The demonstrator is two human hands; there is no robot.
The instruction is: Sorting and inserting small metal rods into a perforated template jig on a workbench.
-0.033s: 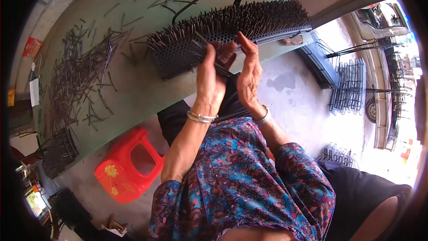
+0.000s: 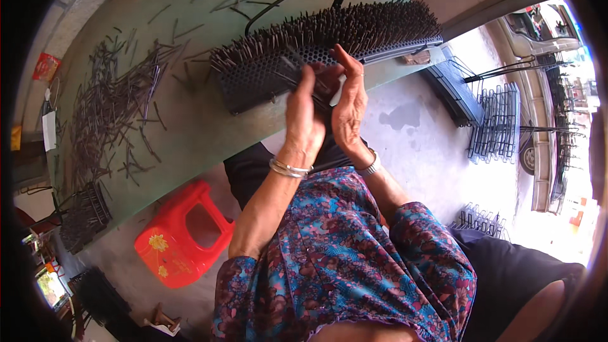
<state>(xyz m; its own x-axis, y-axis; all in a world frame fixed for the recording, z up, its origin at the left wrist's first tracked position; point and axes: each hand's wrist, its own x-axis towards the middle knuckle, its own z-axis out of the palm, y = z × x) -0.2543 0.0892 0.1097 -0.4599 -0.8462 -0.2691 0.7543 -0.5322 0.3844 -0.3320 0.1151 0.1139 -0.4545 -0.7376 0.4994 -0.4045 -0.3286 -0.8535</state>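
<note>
My left hand (image 2: 306, 117) is closed round a small bunch of thin dark sticks (image 2: 292, 62), whose ends jut past the thumb. Motion and shadow blur this bunch. Right beside it, my right hand (image 2: 350, 104) is held upright with its fingers stretched out and its palm toward the left hand. Whether that palm touches the sticks is hidden. Just beyond both hands lies a long dark perforated metal rack (image 2: 250, 82) on the table. Many short dark sticks (image 2: 329, 28) stand upright in its holes, while a row of holes along the near side is bare.
Loose dark sticks (image 2: 117, 101) lie heaped across the green tabletop (image 2: 196, 120) at the left. A red plastic stool (image 2: 166, 240) is below the table edge. More metal racks (image 2: 456, 92) sit on the floor at right, near a parked vehicle (image 2: 532, 111).
My left hand has shifted slightly right, bringing the two hands closer together. The bunch of sticks moved along with it. The rack and table things stay where they were.
</note>
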